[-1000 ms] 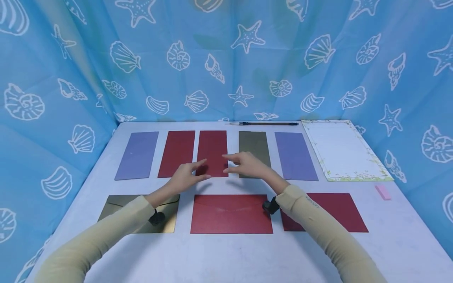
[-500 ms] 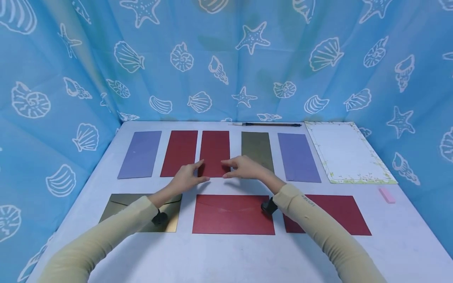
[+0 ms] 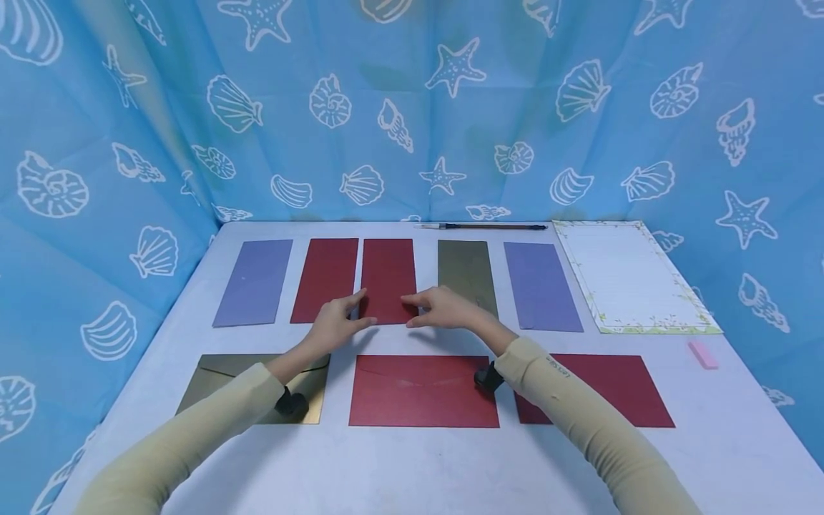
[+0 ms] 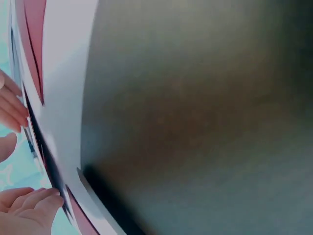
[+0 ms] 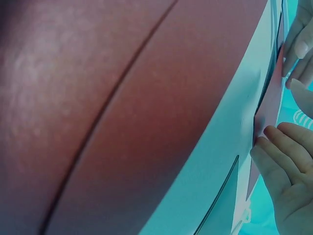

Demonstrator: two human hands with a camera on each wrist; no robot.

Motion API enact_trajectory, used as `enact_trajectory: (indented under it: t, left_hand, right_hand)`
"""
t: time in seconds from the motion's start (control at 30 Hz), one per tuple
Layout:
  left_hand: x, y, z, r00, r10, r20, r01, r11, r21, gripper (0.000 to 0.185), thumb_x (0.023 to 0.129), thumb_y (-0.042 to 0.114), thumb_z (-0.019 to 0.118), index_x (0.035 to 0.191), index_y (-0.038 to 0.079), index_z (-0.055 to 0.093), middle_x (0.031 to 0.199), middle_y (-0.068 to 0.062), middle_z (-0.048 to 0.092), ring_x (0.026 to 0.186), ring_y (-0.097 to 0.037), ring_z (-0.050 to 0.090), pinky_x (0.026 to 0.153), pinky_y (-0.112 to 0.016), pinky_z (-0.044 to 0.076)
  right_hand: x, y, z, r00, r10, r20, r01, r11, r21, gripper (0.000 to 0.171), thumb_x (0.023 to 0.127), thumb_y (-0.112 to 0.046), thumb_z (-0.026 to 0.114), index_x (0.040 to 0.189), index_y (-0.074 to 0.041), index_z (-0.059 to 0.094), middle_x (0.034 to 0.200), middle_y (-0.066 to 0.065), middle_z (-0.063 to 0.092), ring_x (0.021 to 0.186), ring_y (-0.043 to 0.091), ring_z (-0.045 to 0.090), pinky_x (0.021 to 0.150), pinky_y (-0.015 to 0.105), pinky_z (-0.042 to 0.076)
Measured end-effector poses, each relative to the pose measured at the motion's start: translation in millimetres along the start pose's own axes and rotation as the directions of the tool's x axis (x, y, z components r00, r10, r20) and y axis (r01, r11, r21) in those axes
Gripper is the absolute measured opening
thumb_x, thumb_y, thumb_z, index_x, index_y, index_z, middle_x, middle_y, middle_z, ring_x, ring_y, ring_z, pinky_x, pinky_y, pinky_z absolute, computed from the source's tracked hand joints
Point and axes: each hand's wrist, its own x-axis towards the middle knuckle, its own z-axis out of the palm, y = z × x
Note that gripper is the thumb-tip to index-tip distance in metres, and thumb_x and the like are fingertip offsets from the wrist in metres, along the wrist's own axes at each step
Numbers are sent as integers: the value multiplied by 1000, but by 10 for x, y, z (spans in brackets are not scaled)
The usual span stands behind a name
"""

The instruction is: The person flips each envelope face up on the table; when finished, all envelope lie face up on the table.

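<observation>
A dark red envelope (image 3: 388, 275) lies upright in the back row, between my two hands. The left hand (image 3: 335, 322) reaches to its lower left edge, fingers extended and over the corner of another upright red envelope (image 3: 327, 275). At the opposite edge is my right hand (image 3: 449, 309), fingers pointing left, its back overlapping an olive-gold envelope (image 3: 465, 268). In the left wrist view, straight fingers (image 4: 34, 203) meet the envelope's edge. The right wrist view also has extended fingers (image 5: 281, 152) along an edge. Neither hand curls round anything.
Purple envelopes (image 3: 253, 282) (image 3: 543, 286) flank the back row. Nearer lie a gold envelope (image 3: 225, 375) and red ones (image 3: 421, 393) (image 3: 611, 386). A brush pen (image 3: 496, 227), bordered paper (image 3: 634, 275) and pink eraser (image 3: 703, 355) are behind and right. A blue curtain (image 3: 399, 107) surrounds the table.
Both hands closed in on the red envelope's sides and came lower. Since half a second ago, that envelope has shifted slightly left, narrowing the gap to the other red one.
</observation>
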Motion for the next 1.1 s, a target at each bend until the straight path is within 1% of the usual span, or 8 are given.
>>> enact_trajectory:
  t: [0.1, 0.2, 0.37, 0.47, 0.53, 0.67, 0.9, 1.1]
  left_hand:
    - [-32, 7, -32, 1000, 6, -22, -7, 1000, -28, 67, 85, 20, 76, 142, 0, 45, 141, -20, 46, 84, -26, 63, 52, -25, 36]
    - [-60, 33, -68, 999, 8, -53, -11, 999, -47, 66, 86, 17, 75, 143, 2, 45, 116, -27, 62, 50, -16, 36, 45, -24, 29]
    - [-96, 81, -141, 993, 23, -114, -32, 997, -75, 63, 86, 15, 75, 142, 7, 48, 97, -23, 66, 42, -12, 31, 42, -23, 26]
    - [-117, 100, -189, 989, 47, -140, -58, 995, -82, 62, 86, 14, 75, 141, 6, 49, 98, -21, 68, 52, -23, 51, 42, -24, 27]
    - [-127, 109, -220, 987, 62, -149, -76, 993, -93, 61, 85, 13, 75, 141, 5, 50, 100, -21, 68, 80, -30, 66, 43, -24, 28]
    - [-133, 124, -273, 985, 71, -159, -92, 988, -128, 61, 86, 12, 74, 141, 5, 48, 133, -18, 56, 107, -32, 64, 46, -25, 35]
    - [-102, 194, -342, 971, 138, -193, -166, 977, -134, 61, 86, 8, 73, 141, 5, 48, 141, -12, 50, 126, -22, 51, 79, -33, 55]
    - [-90, 277, -346, 965, 172, -198, -210, 959, -189, 61, 86, 4, 72, 142, 6, 48, 140, -9, 51, 126, -20, 50, 62, -19, 48]
  right_hand:
    - [13, 0, 11, 1000, -13, 6, 13, 1000, -14, 58, 90, -25, 69, 141, -4, 48, 140, 13, 51, 123, 26, 52, 85, 32, 49]
    - [29, -9, 18, 1000, -28, 14, 28, 999, -14, 57, 92, -24, 68, 141, -3, 48, 141, 13, 50, 125, 27, 52, 89, 33, 49]
    - [56, -57, 30, 998, -59, 15, 59, 998, 15, 55, 93, -22, 67, 140, -2, 48, 141, 14, 50, 124, 28, 52, 95, 35, 48]
    - [66, -92, 41, 997, -79, 6, 79, 996, 28, 54, 92, -20, 67, 140, -1, 49, 139, 15, 51, 123, 29, 53, 97, 36, 47]
    - [73, -115, 50, 996, -88, -1, 88, 996, 33, 53, 92, -20, 67, 139, -1, 50, 138, 16, 52, 122, 29, 54, 97, 36, 47]
    - [93, -151, 73, 994, -108, -11, 108, 993, 39, 53, 92, -19, 68, 139, -2, 50, 137, 15, 54, 119, 28, 56, 96, 35, 47]
    - [140, -201, 107, 986, -161, -36, 164, 981, 104, 53, 91, -16, 68, 138, 1, 50, 135, 16, 55, 118, 27, 58, 95, 34, 48]
    - [159, -227, 125, 979, -194, -59, 200, 971, 129, 50, 91, -12, 68, 137, 2, 51, 135, 16, 55, 119, 25, 57, 95, 32, 47]
